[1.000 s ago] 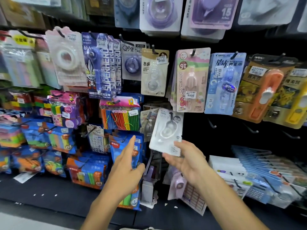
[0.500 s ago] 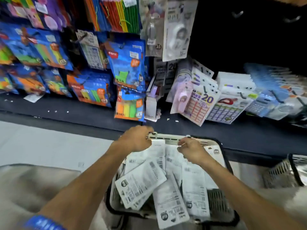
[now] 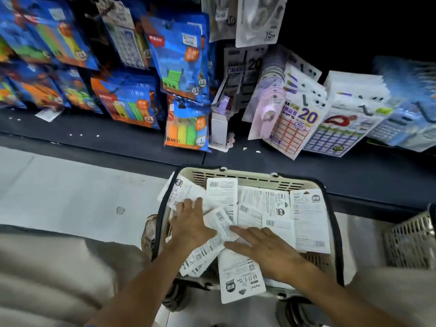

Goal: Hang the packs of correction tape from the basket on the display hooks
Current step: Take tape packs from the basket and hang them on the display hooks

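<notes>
A cream basket (image 3: pixel 247 177) with a dark rim stands on the floor below me, holding several white packs of correction tape (image 3: pixel 309 223) lying mostly back side up. My left hand (image 3: pixel 190 226) lies flat on the packs at the basket's left side, fingers spread. My right hand (image 3: pixel 264 249) rests flat on the packs in the middle, fingers straight and pointing left. One small pack (image 3: pixel 221 224) lies between the two hands. A white correction tape pack (image 3: pixel 258 20) hangs on the display at the top of the view.
A dark shelf ledge (image 3: pixel 118 140) runs across in front of the basket. Blue packets (image 3: pixel 179 55) hang above it on the left; sticker sheets (image 3: pixel 299 123) lean on the right. A second mesh basket (image 3: pixel 412 244) sits at the right edge. My knees are at both lower corners.
My view dropped from the hooks to the basket. Both hands left the hung pack, came down to the basket's far rim, then moved nearer and spread flat on the packs.
</notes>
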`<state>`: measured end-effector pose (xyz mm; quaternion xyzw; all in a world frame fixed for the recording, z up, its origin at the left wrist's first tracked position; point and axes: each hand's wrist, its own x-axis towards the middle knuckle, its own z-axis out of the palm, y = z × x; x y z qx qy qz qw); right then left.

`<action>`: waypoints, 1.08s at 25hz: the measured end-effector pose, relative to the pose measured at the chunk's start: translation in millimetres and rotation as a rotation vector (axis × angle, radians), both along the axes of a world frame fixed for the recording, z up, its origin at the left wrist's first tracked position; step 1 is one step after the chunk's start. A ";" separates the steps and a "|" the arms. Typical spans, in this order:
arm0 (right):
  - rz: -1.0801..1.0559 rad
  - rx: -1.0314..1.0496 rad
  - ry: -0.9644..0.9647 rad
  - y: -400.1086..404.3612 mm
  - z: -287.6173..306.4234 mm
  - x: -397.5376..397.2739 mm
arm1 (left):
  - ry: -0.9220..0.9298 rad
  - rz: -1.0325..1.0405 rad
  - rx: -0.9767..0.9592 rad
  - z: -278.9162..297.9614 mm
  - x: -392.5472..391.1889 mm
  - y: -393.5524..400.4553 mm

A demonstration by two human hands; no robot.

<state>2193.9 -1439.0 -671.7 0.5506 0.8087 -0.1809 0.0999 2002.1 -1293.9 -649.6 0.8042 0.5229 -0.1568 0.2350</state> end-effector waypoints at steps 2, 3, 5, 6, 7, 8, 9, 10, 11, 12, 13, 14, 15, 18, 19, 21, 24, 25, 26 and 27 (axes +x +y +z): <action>0.038 0.006 -0.031 3.8 7.4 -1.4 | -0.012 -0.116 0.026 -4.2 0.4 2.2; 0.050 0.018 -0.044 4.4 10.4 0.0 | -0.052 -0.173 0.013 -5.2 0.3 4.5; 0.032 0.151 -0.045 0.4 12.0 0.6 | -0.215 -0.182 -0.106 -7.5 0.4 5.8; 0.011 0.192 -0.046 -2.6 10.4 -2.8 | -0.282 -0.160 -0.174 -8.3 1.3 3.5; -0.027 0.210 -0.056 -4.6 7.0 -7.6 | -0.326 -0.138 -0.220 -9.7 2.0 0.7; -0.099 0.192 -0.071 -3.7 4.0 -11.8 | -0.337 -0.108 -0.247 -11.5 2.5 -1.2; -0.206 0.173 -0.085 -0.5 3.0 -15.2 | -0.343 -0.065 -0.265 -12.5 2.5 -0.9; -0.324 0.141 -0.110 4.2 2.5 -15.7 | -0.342 -0.002 -0.281 -12.1 2.1 2.0; -0.449 0.073 -0.101 9.6 2.5 -13.2 | -0.351 0.071 -0.294 -10.9 1.7 6.0; -0.585 -0.024 -0.015 15.2 6.8 -6.5 | -0.357 0.124 -0.301 -10.9 1.8 9.1; -0.733 -0.166 0.158 19.2 11.5 1.4 | -0.358 0.140 -0.311 -11.6 2.3 9.9; -0.897 -0.327 0.381 22.0 14.3 7.5 | -0.350 0.123 -0.341 -12.3 3.4 8.6; -1.046 -0.477 0.592 20.9 16.2 10.0 | -0.335 0.077 -0.387 -13.2 4.8 6.2; -1.191 -0.675 0.870 13.2 19.0 1.0 | -0.323 -0.064 -0.470 -14.6 8.8 2.5; -1.172 -0.694 0.909 10.4 17.3 -5.4 | -0.341 -0.061 -0.464 -13.6 10.2 2.3; -1.199 -0.699 0.951 7.3 11.3 -14.7 | -0.356 -0.051 -0.402 -12.3 11.9 -0.4; -1.291 -0.662 1.009 6.3 7.3 -20.9 | -0.290 -0.164 -0.344 -12.8 10.5 -3.8; -1.316 -0.637 1.021 6.2 7.9 -22.6 | -0.286 -0.130 -0.375 -12.0 8.6 -0.8; -1.341 -0.612 1.044 6.6 9.2 -23.8 | -0.291 -0.047 -0.414 -10.1 6.7 4.5; -1.364 -0.585 1.088 7.1 11.5 -24.4 | -0.296 0.037 -0.444 -8.3 4.2 10.3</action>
